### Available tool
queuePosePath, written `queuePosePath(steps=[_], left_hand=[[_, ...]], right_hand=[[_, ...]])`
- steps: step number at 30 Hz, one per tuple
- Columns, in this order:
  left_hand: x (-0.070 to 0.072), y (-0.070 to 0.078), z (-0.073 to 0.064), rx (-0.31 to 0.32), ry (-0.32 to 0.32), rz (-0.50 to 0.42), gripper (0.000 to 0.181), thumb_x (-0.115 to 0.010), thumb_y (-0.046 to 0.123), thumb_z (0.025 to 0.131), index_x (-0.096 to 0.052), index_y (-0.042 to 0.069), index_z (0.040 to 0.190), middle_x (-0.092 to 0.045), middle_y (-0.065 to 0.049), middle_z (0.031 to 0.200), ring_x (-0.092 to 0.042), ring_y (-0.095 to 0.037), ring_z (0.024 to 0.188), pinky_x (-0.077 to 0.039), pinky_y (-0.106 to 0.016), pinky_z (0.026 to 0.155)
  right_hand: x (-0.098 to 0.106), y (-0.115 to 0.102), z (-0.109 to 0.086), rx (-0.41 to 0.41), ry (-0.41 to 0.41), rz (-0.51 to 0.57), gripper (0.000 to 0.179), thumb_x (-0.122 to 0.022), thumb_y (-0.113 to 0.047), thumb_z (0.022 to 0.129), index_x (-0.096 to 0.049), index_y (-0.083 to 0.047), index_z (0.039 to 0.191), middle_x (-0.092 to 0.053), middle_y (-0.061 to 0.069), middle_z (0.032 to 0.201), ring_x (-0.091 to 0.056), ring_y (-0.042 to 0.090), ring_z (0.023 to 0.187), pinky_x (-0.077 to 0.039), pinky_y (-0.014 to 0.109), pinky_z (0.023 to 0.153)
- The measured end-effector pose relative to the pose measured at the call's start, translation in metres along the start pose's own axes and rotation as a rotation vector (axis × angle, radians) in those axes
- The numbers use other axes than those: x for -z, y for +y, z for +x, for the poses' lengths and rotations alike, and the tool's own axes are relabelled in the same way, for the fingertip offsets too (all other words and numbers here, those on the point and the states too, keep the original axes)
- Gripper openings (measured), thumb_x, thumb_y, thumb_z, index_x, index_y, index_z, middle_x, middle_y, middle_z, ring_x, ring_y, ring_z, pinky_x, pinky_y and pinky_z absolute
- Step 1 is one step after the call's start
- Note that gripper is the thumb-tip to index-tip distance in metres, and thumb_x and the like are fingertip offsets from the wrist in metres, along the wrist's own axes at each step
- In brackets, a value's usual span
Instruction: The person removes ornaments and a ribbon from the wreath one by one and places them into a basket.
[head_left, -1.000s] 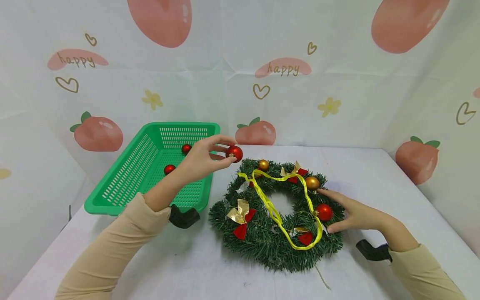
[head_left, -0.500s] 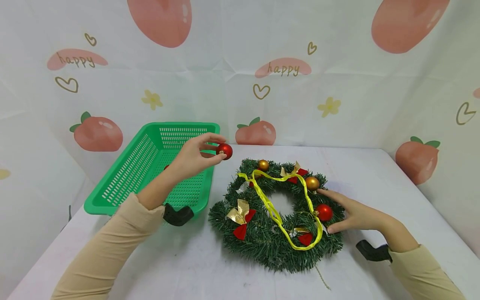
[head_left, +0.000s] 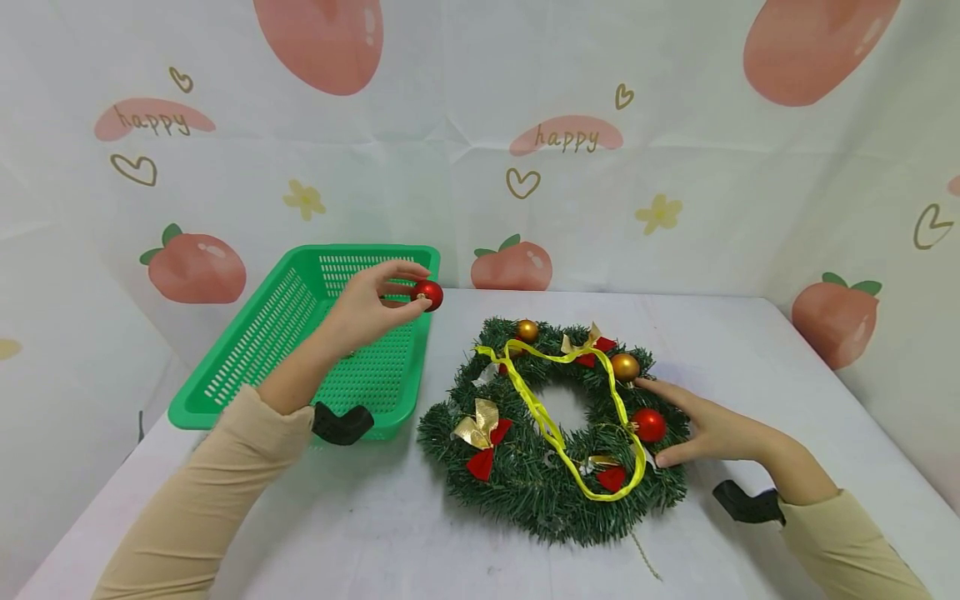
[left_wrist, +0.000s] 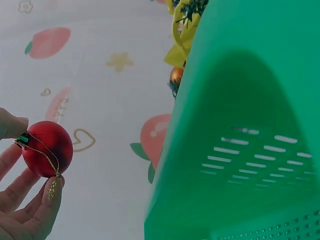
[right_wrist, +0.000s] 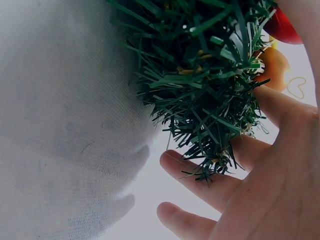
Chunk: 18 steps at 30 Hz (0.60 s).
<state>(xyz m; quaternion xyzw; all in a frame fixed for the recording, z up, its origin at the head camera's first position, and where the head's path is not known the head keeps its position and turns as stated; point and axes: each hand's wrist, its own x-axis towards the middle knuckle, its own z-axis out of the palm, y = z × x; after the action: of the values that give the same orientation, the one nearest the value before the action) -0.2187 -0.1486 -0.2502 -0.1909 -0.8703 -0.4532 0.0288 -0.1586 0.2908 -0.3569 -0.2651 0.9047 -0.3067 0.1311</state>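
I see left grip (head_left: 366, 307) pinching a red ball (head_left: 428, 295), raised beyond the wreath's (head_left: 528, 487) far left side. Right grip (head_left: 712, 427): fingers apart, touching wreath's right edge. Green basket (head_left: 206, 419) left of wreath, on counter (head_left: 720, 342).

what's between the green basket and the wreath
In the head view, only a narrow strip of bare white tabletop lies between the green basket and the wreath.
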Motion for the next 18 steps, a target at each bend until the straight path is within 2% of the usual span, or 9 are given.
queuePosePath(steps=[18], left_hand=[[0.014, -0.01, 0.0, 0.043, 0.019, 0.059, 0.039, -0.061, 0.016, 0.089, -0.053, 0.007, 0.126, -0.055, -0.013, 0.129, -0.059, -0.032, 0.113, -0.054, -0.042, 0.088]], right_hand=[[0.0, 0.0, 0.0, 0.002, 0.004, -0.007, 0.096, -0.078, -0.032, 0.074, -0.023, -0.004, 0.147, -0.025, 0.031, 0.146, -0.026, 0.053, 0.131, -0.032, 0.072, 0.093]])
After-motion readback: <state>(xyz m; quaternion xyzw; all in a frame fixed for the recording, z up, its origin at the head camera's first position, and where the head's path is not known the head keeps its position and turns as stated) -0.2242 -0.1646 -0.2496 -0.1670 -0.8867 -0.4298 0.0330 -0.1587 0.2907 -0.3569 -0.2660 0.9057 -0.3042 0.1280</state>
